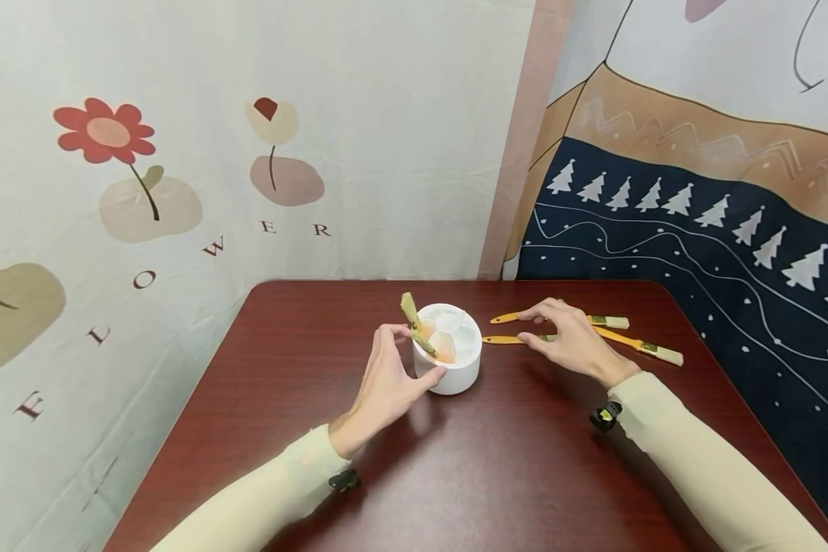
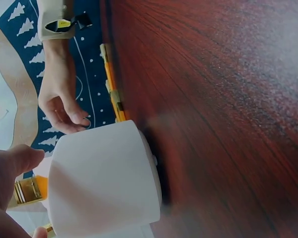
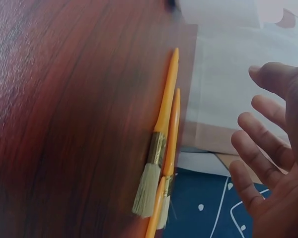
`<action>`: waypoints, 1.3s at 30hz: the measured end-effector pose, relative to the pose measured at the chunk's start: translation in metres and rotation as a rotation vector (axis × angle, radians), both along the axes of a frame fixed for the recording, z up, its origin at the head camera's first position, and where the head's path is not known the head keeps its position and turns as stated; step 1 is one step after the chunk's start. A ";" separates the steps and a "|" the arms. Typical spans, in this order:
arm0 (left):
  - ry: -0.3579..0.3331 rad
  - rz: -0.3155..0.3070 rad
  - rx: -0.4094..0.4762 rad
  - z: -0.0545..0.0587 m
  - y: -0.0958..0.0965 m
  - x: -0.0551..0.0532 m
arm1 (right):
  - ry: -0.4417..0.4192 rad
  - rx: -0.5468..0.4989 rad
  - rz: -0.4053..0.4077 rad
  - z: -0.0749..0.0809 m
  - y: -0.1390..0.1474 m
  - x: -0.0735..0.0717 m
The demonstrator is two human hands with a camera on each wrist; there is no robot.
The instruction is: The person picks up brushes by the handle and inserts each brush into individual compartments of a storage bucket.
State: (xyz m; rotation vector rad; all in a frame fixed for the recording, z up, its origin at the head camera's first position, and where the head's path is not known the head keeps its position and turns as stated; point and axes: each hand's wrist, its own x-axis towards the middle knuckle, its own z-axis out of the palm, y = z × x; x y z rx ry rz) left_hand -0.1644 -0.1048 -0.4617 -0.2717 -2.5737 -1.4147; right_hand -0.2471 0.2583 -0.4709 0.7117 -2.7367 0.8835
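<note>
A white round holder point(image 1: 464, 377) with compartments stands upright on the table. Two brushes lean in it, bristles point(image 1: 409, 308) up, and a gold ferrule point(image 2: 27, 191) shows close up in the left wrist view. My left hand point(image 1: 389, 383) spreads round the holder's left side, thumb at the front rim and fingertips by the brushes. In the left wrist view no fingers lie across the holder's wall. My right hand point(image 1: 571, 336) hovers over three orange-handled brushes on the table, fingers apart with nothing between them. It partly hides a brush handle point(image 1: 504, 340); bristles point(image 3: 148, 191) show in the right wrist view.
The brown-red table point(image 1: 276, 345) has rounded far corners. A pale curtain point(image 1: 400, 153) with flower prints hangs behind it, and a dark blue cloth point(image 1: 635, 230) with white trees at the right. Each sleeve carries a small black wrist device point(image 1: 606, 416).
</note>
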 end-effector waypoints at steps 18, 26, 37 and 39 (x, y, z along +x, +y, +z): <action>0.030 0.001 -0.052 -0.006 0.002 -0.005 | -0.149 0.090 -0.024 -0.014 0.017 -0.011; 0.034 -0.006 -0.043 -0.005 0.001 -0.007 | -0.189 0.120 -0.038 -0.020 0.022 -0.016; -0.004 -0.050 0.037 -0.005 -0.002 -0.011 | -0.210 0.168 -0.045 -0.024 0.025 -0.018; -0.016 -0.059 0.060 -0.005 -0.003 -0.013 | -0.207 0.177 -0.044 -0.025 0.026 -0.018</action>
